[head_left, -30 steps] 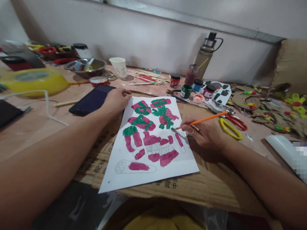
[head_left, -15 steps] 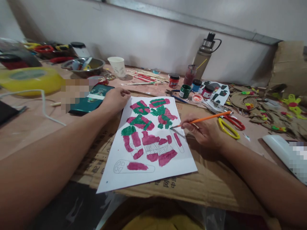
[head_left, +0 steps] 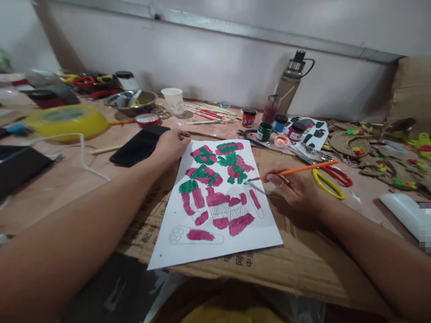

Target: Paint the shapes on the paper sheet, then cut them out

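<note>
slanted orange paintbrush (head_left: 303,168), partly painted paper (head_left: 224,185)

A cluttered pinkish table (head_left: 72,179) bears a cardboard sheet (head_left: 299,264), a phone (head_left: 138,146), a yellow tape roll (head_left: 69,128), a metal bowl (head_left: 148,106), a paper cup (head_left: 173,101) and a green paint jar (head_left: 264,132).

Head view: right hand (head_left: 292,186) is pinching an orange paintbrush (head_left: 306,168); its tip is pointing at the white sheet (head_left: 218,188), just below a green patch. Tip contact too small to confirm. Left hand (head_left: 171,146) is resting by the sheet's upper-left corner, fingers loosely bent, beside a dark phone (head_left: 139,146). Sheet is bearing magenta and green paint over pencil outlines, some remaining unfilled, and is lying on cardboard (head_left: 303,251). Beyond it, an uncapped green paint jar (head_left: 264,132) is standing near a capped blue jar (head_left: 280,124). Scissors (head_left: 315,177) are lying right of the sheet; a paper cup (head_left: 173,101) is standing farther back.
</note>
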The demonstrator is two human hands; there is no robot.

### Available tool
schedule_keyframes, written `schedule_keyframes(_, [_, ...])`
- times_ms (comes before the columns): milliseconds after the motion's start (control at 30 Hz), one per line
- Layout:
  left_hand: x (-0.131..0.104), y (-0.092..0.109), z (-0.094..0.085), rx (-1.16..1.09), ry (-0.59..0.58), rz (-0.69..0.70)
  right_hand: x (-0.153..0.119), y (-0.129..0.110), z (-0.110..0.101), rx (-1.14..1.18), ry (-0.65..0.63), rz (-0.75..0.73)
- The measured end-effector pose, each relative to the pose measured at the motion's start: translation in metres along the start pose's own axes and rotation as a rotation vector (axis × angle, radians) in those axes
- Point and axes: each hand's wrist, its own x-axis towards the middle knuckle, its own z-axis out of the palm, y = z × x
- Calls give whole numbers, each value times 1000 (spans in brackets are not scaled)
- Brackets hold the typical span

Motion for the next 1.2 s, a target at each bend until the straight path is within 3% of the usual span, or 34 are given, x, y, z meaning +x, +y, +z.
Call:
schedule_keyframes(133, [-2, 2, -1, -17, -11, -4, 0, 0, 0, 2, -26, 27])
schedule_keyframes(433, [-1, -2, 1, -61, 13, -9, 0, 1, 1, -12, 42, -21])
schedule_keyframes(667, [0, -3, 1, -43, 11, 2, 3, -3, -2, -2, -68, -6])
schedule_keyframes(967, [3, -4, 2, -31, 13, 4, 2, -2, -3, 6, -23, 10])
schedule_keyframes(1033, [5, -6, 3, -29, 12, 4, 5, -1, -6, 37, 57, -5])
schedule_keyframes(1200, [10, -11, 6, -55, -5, 4, 29, 25, -24, 5, 478, 65])
